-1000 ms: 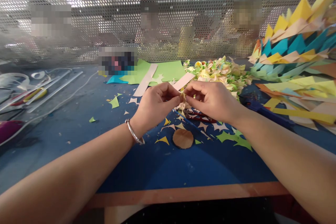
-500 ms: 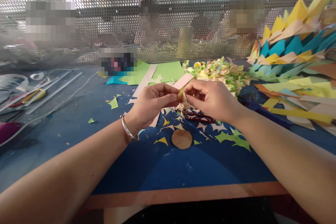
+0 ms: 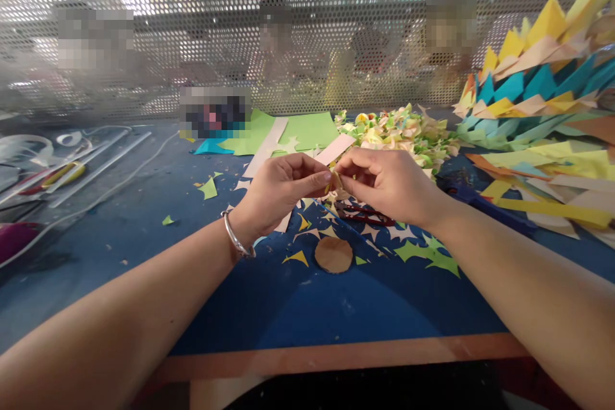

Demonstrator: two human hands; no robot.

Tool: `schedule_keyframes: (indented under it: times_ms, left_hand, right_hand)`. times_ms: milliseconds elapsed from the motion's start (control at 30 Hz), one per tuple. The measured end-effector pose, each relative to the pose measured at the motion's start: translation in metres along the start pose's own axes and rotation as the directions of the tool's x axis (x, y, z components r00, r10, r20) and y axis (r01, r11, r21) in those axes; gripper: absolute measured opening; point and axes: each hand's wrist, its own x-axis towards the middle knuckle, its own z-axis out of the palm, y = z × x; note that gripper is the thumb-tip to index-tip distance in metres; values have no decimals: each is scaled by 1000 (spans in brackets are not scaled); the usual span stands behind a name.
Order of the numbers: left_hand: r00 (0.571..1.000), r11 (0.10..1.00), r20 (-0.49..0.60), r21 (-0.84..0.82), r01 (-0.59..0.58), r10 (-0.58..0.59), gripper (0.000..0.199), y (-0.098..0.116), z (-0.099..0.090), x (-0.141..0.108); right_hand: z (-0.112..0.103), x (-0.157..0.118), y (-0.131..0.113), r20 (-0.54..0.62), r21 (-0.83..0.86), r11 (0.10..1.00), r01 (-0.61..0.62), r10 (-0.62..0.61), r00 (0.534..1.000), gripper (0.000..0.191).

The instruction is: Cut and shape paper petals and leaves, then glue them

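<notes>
My left hand (image 3: 283, 192) and my right hand (image 3: 384, 182) meet above the middle of the table, fingertips almost touching. Between them they pinch a small yellowish paper piece (image 3: 335, 183), mostly hidden by the fingers. Beneath the hands lie dark red-handled scissors (image 3: 368, 213) and a thin blue stick (image 3: 353, 230). A round brown cardboard disc (image 3: 333, 255) rests just in front, with yellow and pale paper scraps (image 3: 298, 258) around it. Behind my right hand is a heap of small paper flowers (image 3: 398, 131) in cream, green and yellow.
Green paper sheets (image 3: 307, 128) lie at the back. To the right are layered pointed paper shapes (image 3: 533, 83), paper strips (image 3: 552, 205) and a dark blue tool (image 3: 490, 208). Clear sticks (image 3: 100, 166) and a white cord (image 3: 120, 192) lie left. A perforated metal screen (image 3: 307, 32) stands behind.
The paper piece between my fingertips has turned slightly and shows less of itself. Both hands stay in nearly the same place.
</notes>
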Motion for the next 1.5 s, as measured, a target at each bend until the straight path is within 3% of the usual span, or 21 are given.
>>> schedule_keyframes:
  times_ms: [333,600,800,1100,1267,1500]
  left_hand:
    - [999,998,4,-41,52,-52,6,3,-1,-1]
    - [997,987,4,146,-73,73,11,1,0,-1]
    - [999,973,3,228,-38,38,6,2,-1,-1]
    - [989,937,62,316,-148,135,6,5,-8,1]
    - [986,943,146,311,-118,75,8,10,-15,1]
    - [959,975,267,221,35,-96,19,12,-23,5]
  right_hand:
    - [-1,-1,-3,23,7,1000,28,-28,999,9]
    - [0,0,-1,3,-40,998,39,-39,999,7]
    - [-1,0,-3,27,-40,999,27,-26,999,7]
    - [-2,0,-3,57,-98,995,17,-12,998,9]
    - [-1,0,-5,81,-120,991,65,-55,995,7]
    - [1,-2,-5,163,-20,1000,22,-18,986,9]
